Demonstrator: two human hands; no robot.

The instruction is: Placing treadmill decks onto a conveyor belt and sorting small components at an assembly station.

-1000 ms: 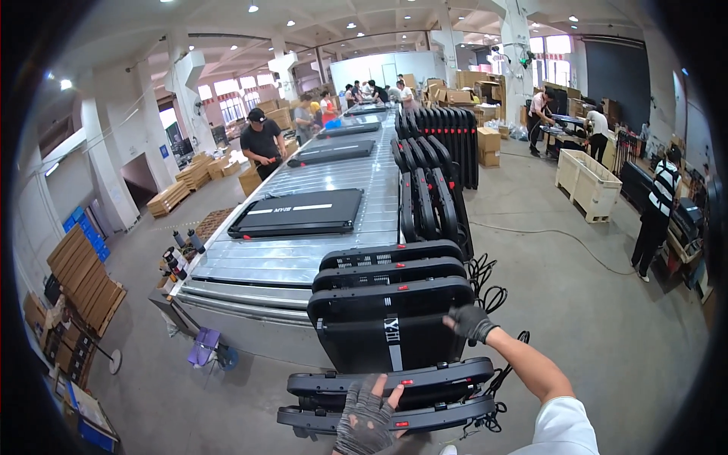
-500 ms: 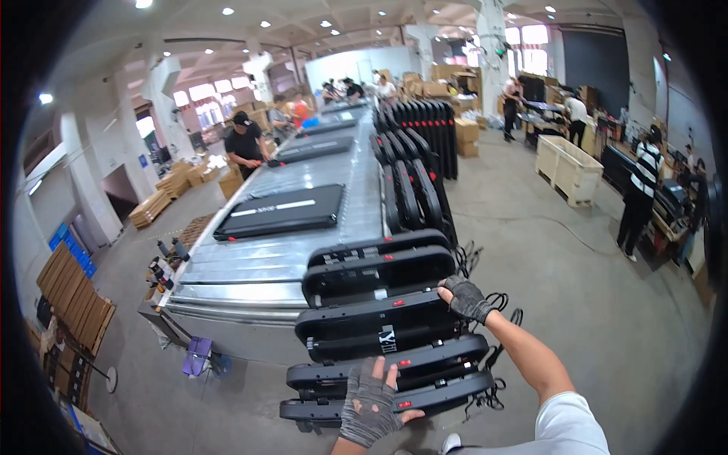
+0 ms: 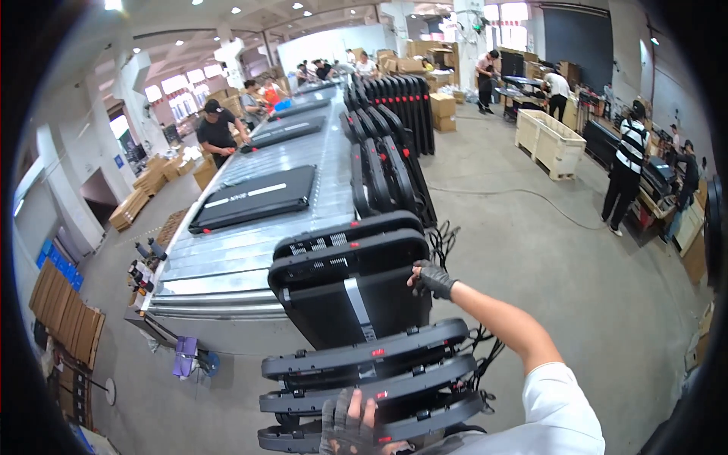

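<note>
Right hand (image 3: 433,279), gloved: fingers curled over the right-hand edge of the tilted black board (image 3: 350,292), just below its rounded top end. Left hand (image 3: 345,425), gloved: fingers pressed together and laid flat on the front edge of the nearest stacked board (image 3: 364,390); thumb hidden, grip not fully visible. Tilted board position: upright-leaning at the near end of the roller conveyor (image 3: 250,250), between the conveyor and the low stack. Keep the right wrist straight and the grip high on the edge. Steady the stack with the left palm. Keep the loose black cables (image 3: 479,345) beside the stack clear of the board edge. Probable risk: sideways slip of the tilted board.
</note>
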